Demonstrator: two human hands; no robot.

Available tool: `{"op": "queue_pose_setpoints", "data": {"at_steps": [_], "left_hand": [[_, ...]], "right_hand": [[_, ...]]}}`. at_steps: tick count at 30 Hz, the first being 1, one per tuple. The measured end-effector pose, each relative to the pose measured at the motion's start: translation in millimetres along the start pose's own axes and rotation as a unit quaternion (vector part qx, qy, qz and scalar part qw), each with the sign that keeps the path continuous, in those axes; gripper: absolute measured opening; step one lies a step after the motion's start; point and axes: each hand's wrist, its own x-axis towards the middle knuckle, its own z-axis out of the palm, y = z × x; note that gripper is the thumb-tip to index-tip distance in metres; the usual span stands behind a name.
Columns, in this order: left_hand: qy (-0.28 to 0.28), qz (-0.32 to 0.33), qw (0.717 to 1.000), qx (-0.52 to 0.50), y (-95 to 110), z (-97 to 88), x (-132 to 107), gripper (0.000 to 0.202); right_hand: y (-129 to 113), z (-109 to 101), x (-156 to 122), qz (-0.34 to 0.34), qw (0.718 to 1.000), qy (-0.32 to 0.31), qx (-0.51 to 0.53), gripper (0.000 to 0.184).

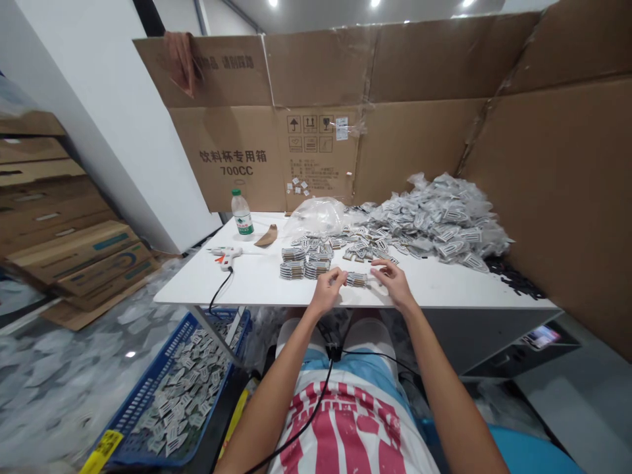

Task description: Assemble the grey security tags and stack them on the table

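At the table's front edge lies a small row of flat grey-and-white pieces (357, 280), packed side by side. My left hand (328, 291) is closed at the row's left end, thumb and fingers pinched against it. Beyond the right end, my right hand (395, 284) has its fingers apart; whether a fingertip touches the row I cannot tell. Just left of my hands stand several neat stacks of the same pieces (292, 268). Behind them, loose pieces (365, 245) are strewn over the white tabletop (257, 283).
A big heap of bagged pieces (444, 220) covers the back right, with black strips (516, 280) beside it. Toward the left are a glue gun (227, 255) and a bottle (241, 214). Cardboard walls (415, 138) enclose the back. A blue basket (143, 395) of pieces sits below.
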Motion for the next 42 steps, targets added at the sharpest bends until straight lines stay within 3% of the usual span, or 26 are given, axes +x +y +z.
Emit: {"op": "queue_pose_setpoints", "data": {"at_steps": [3,6,9,14,18,22,26,31,36,42], "left_hand": [[-0.021,-0.004,1.000,-0.015,0,-0.6,2,0.029],[-0.051,-0.005,0.999,-0.011,-1,-0.8,2,0.018],[-0.074,0.007,0.997,0.016,-2,0.1,2,0.022],[-0.098,0.016,0.995,0.025,-5,2.9,3,0.029],[-0.107,0.027,0.994,0.011,-9,5.0,3,0.036],[-0.101,0.017,0.995,-0.011,-15,7.0,4,0.045],[-0.097,0.008,0.993,-0.066,-14,8.3,5,0.055],[-0.104,-0.042,0.982,-0.155,-5,8.8,5,0.061],[-0.119,-0.064,0.975,-0.177,-3,8.4,3,0.054],[-0.122,-0.083,0.975,-0.165,-6,7.0,3,0.050]], "right_hand": [[14,-13,13,-0.013,0.978,0.122,-0.167,0.034],[27,-23,25,0.025,0.929,0.174,-0.326,0.042],[35,-26,32,0.094,0.906,0.154,-0.383,0.056],[42,-25,36,0.112,0.906,0.120,-0.391,0.051],[41,-26,35,0.076,0.918,0.167,-0.351,0.052],[35,-28,28,0.039,0.960,0.206,-0.185,0.059],[23,-33,18,0.066,0.983,0.168,0.029,0.067],[6,-36,6,0.102,0.971,0.110,0.188,0.066],[1,-29,1,0.119,0.962,0.084,0.232,0.068],[3,-20,-5,0.135,0.975,0.065,0.162,0.066]]}}
